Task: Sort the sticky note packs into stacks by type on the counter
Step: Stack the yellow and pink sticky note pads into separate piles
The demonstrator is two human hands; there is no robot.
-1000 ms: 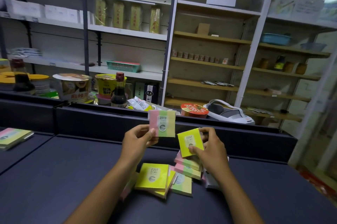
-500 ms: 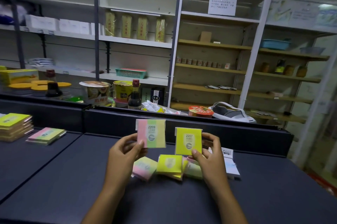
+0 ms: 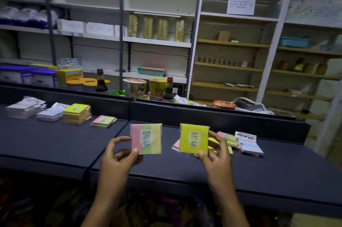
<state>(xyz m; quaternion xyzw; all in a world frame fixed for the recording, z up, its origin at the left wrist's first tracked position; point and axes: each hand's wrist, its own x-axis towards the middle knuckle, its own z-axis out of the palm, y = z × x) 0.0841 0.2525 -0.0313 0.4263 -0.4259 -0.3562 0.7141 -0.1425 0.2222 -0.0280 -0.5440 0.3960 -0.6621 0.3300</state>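
My left hand (image 3: 121,154) pinches a pink-green-yellow striped pack marked 2209 (image 3: 148,139), held upright above the dark counter (image 3: 55,143). My right hand (image 3: 214,151) grips a plain yellow pack marked 2207 (image 3: 193,139), also upright. Behind my right hand lies a loose pile of unsorted packs (image 3: 229,139) with a white-blue pack (image 3: 249,144) at its right. At the left of the counter stand a yellow stack (image 3: 76,114), a short striped stack (image 3: 103,121), a white stack (image 3: 50,114) and clear-wrapped packs (image 3: 24,106).
A raised dark ledge (image 3: 185,110) runs along the counter's back. Beyond it stand noodle cups (image 3: 135,87), soy sauce bottles (image 3: 168,91), jars (image 3: 43,77) and shelving (image 3: 157,41). The counter's front edge is close to my forearms.
The view has swung left and pulled back, bringing the sorted stacks at the left into sight. Both hands still hold their packs, now spread further apart and lower in the view.
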